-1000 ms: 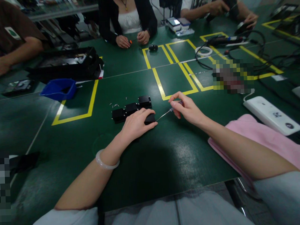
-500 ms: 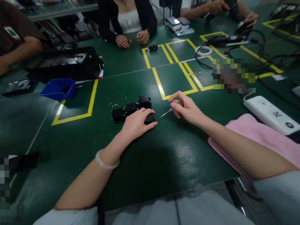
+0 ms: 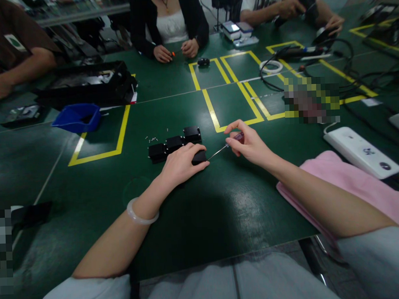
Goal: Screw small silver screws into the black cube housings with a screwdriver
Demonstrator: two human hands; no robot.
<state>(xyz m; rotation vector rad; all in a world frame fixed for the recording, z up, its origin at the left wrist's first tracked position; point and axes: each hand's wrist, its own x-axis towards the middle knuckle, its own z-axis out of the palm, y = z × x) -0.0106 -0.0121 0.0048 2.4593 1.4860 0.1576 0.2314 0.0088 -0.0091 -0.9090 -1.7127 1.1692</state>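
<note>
My left hand [image 3: 182,164] lies curled over a small black box [image 3: 200,157] on the green table [image 3: 195,210], pressing it down. My right hand [image 3: 248,144] pinches a small screwdriver [image 3: 224,147] with a dark red handle; its thin metal shaft points left and its tip meets the side of that black box. Three more black boxes [image 3: 175,144] sit in a row just beyond my left hand. Several tiny screws [image 3: 152,138] lie scattered to their left.
A blue bin [image 3: 76,118] and a black tray [image 3: 86,83] sit at far left. A white power strip [image 3: 361,153] and a pink cloth [image 3: 344,183] lie at right, with cables [image 3: 314,58] beyond. Other people sit along the far edge, their hands [image 3: 176,51] on the table.
My right hand has shifted very slightly on the screwdriver handle. My left hand and the black boxes have not moved.
</note>
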